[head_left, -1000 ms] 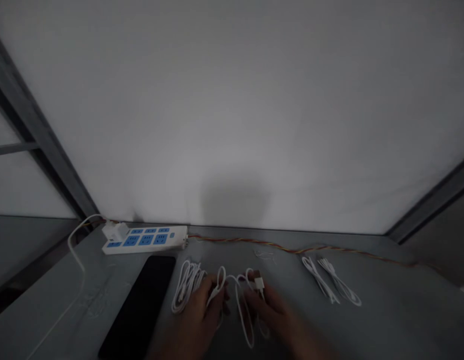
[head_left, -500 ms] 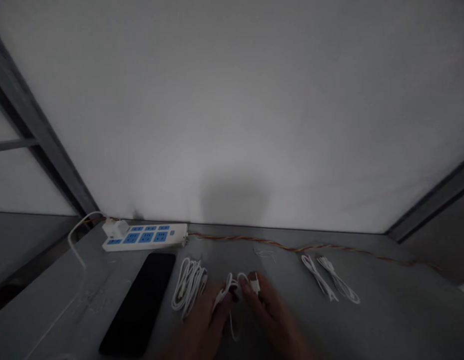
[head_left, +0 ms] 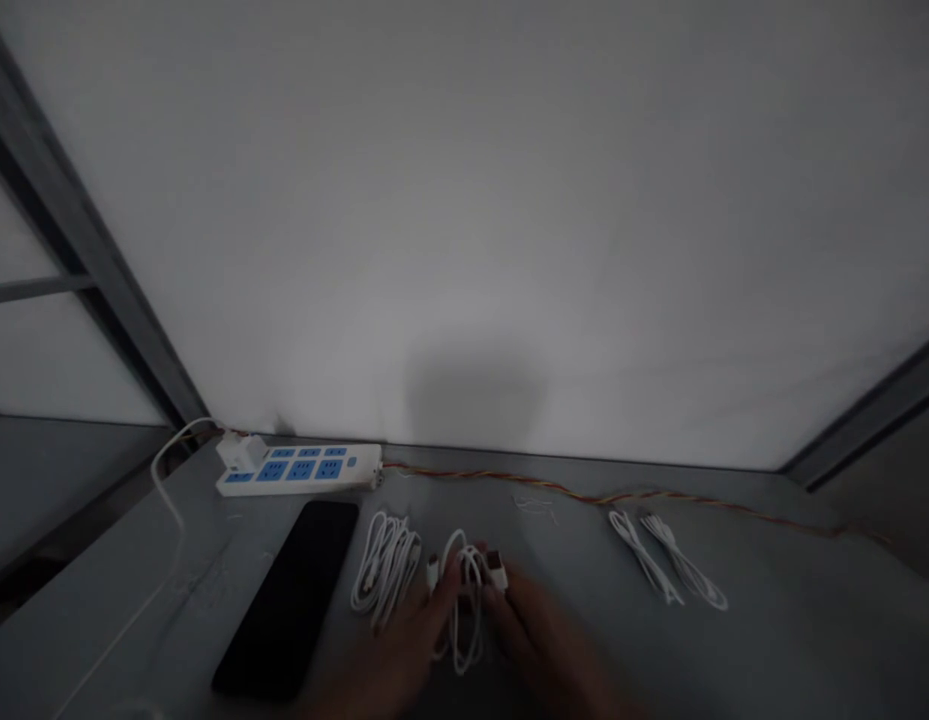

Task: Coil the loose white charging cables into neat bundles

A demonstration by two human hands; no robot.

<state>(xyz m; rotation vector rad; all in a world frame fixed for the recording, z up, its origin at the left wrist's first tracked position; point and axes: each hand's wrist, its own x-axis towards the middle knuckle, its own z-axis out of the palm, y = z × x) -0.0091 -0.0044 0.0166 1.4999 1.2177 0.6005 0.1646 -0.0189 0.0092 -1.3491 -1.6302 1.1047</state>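
Observation:
Between my two hands, low in the middle of the head view, is a loosely looped white cable (head_left: 466, 640). My left hand (head_left: 426, 625) pinches its loops near a small white plug end on the left. Closed on the cable's other side, my right hand (head_left: 520, 620) is beside the wide white connector (head_left: 496, 570). Parts of the fingers are dim and blurred. A coiled bundle of white cables (head_left: 385, 565) lies just left of my left hand. Further left a black phone-like slab (head_left: 288, 600) rests flat on the grey table (head_left: 771, 640).
At the back left stands a white power strip (head_left: 303, 470) with blue sockets and a white adapter (head_left: 240, 452). A twisted red and yellow wire (head_left: 494, 475) runs right along the wall. Two tied white cables (head_left: 663, 560) lie at the right.
The cable between my hands now shows larger loops hanging down, and its wide connector sits slightly further left. The whole view has shifted a little, with the table items appearing further right.

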